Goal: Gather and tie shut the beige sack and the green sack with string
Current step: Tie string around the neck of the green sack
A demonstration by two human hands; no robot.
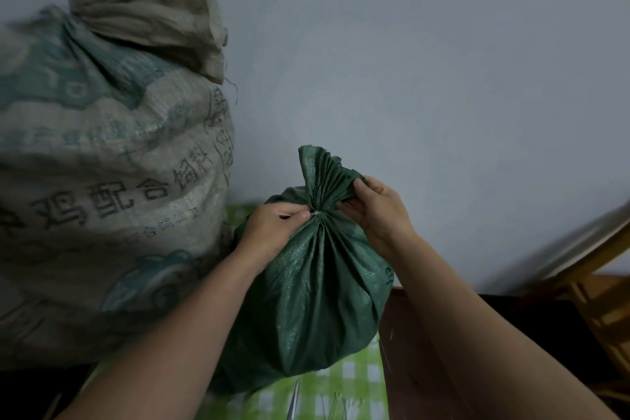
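The green sack (317,283) stands on a green checked cloth (347,382), just beside the taller beige sack (102,164), whose top is bunched. The left hand (276,225) pinches the green sack's gathered neck, fingers curled tight against it. The right hand (378,204) grips the pleated top just above, fingers wrapped into the folds. Pale strands (337,402) lie on the cloth below.

You are reaching both bare forearms forward, hands facing each other. Your left hand (276,227) is pinching the green sack (306,300) at its neck with curled fingers (294,215); your right hand (378,211) is gripping its bunched top.
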